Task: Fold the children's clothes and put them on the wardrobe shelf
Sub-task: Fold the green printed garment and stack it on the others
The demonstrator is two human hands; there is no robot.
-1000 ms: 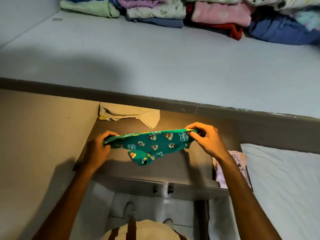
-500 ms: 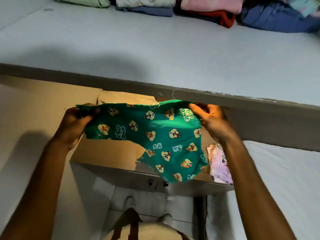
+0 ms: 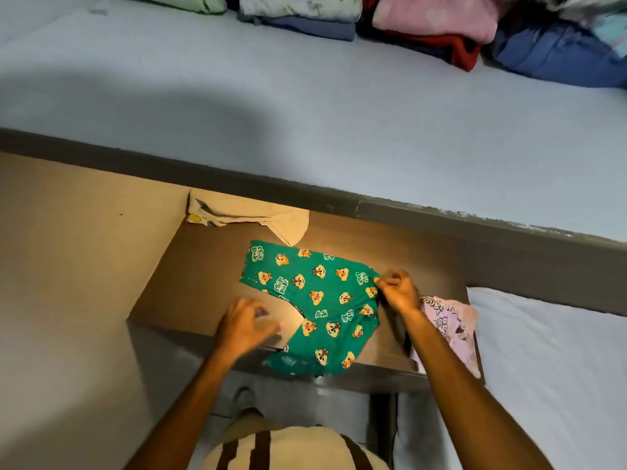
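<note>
A green pair of children's shorts (image 3: pixel 322 296) printed with cartoon chipmunks lies spread flat on the brown lower shelf (image 3: pixel 203 286), one leg hanging over the shelf's front edge. My right hand (image 3: pixel 397 291) pinches the shorts' right edge. My left hand (image 3: pixel 246 325) hovers over the shelf just left of the shorts, fingers loosely curled and blurred, holding nothing. A beige garment (image 3: pixel 247 217) lies at the back left of the same shelf. A lilac printed garment (image 3: pixel 451 327) lies at its right end, partly behind my right forearm.
Above, a pale blue-grey upper shelf (image 3: pixel 305 123) carries stacks of folded clothes (image 3: pixel 431 22) along its back edge in green, pink, red and blue. A white sheet (image 3: pixel 549 368) lies at the lower right. Below is my striped top (image 3: pixel 288 449).
The shorts went from held up in the air by both hands to lying spread on the lower shelf. My left hand let go and moved down-right; the right hand still holds the edge.
</note>
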